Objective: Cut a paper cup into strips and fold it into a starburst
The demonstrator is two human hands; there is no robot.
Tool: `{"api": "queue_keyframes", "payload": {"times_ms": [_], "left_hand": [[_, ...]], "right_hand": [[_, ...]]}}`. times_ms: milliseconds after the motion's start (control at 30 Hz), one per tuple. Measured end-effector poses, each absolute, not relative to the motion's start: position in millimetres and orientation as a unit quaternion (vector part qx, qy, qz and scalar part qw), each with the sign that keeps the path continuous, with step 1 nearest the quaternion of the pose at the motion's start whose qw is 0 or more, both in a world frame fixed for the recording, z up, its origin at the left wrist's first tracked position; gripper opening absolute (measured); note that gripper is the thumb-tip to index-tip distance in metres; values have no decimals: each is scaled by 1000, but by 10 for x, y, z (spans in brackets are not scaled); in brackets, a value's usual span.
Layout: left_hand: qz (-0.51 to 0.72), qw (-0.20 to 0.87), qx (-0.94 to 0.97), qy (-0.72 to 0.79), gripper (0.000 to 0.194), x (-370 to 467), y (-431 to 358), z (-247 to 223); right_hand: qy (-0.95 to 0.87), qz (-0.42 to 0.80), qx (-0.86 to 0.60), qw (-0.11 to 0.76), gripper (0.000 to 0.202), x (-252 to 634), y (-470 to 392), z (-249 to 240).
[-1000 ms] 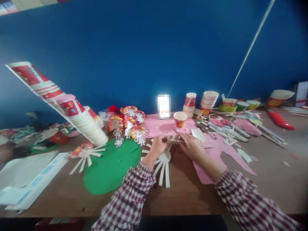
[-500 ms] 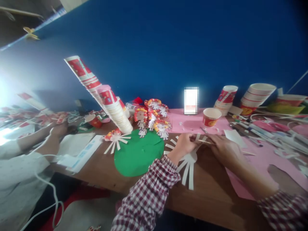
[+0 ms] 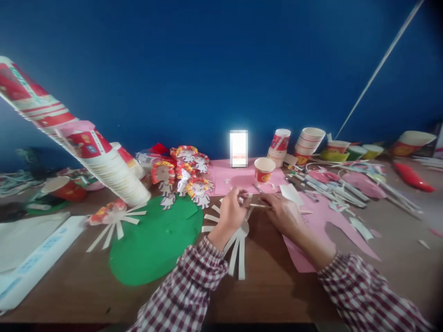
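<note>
A thin wooden stick [image 3: 259, 206] spans the gap between my hands. My right hand [image 3: 282, 211] is closed around it, and its other end sticks out past the knuckles. My left hand [image 3: 232, 210] is closed in a pinch at the stick's left tip, on a strip of the white paper cutout; the fingertips hide the exact grip. This cutout [image 3: 241, 258], a round centre with strips fanning out, lies partly beneath my left hand. A green paper oval [image 3: 155, 244] is left of it. Beyond my hands stands a paper cup [image 3: 264, 171].
Tall tilted cup stacks [image 3: 114, 170] rise at left beside decorated paper figures [image 3: 187, 173]. Another fringed cutout [image 3: 117, 216] touches the green oval. Pink sheets [image 3: 304, 244], pens [image 3: 349, 191] and paper scraps crowd the right. Shorter cup stacks [image 3: 309, 143] stand near the blue wall.
The view has swung to the right, so the table's things appear further left and the neighbouring person has gone out of view. My hands keep nearly the same pose around the stick.
</note>
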State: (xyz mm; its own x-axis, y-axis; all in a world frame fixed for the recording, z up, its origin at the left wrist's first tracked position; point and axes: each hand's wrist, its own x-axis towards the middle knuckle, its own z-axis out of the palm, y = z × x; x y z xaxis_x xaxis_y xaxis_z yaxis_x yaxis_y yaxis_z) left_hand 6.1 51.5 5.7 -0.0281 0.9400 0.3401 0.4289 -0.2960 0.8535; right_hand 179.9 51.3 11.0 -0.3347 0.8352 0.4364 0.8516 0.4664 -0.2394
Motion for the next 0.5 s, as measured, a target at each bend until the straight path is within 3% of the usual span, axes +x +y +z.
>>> {"api": "queue_keyframes", "payload": {"times_ms": [67, 267, 500], "left_hand": [[467, 260, 672, 513, 17, 80, 486, 108], [425, 330, 708, 458, 36, 84, 485, 76], [420, 329, 694, 483, 22, 24, 526, 90]], "right_hand": [[-814, -10, -518, 264, 24, 1796, 509, 106], [-831, 30, -474, 291, 27, 1796, 469, 132], [-823, -7, -517, 236, 25, 1787, 458, 163]]}}
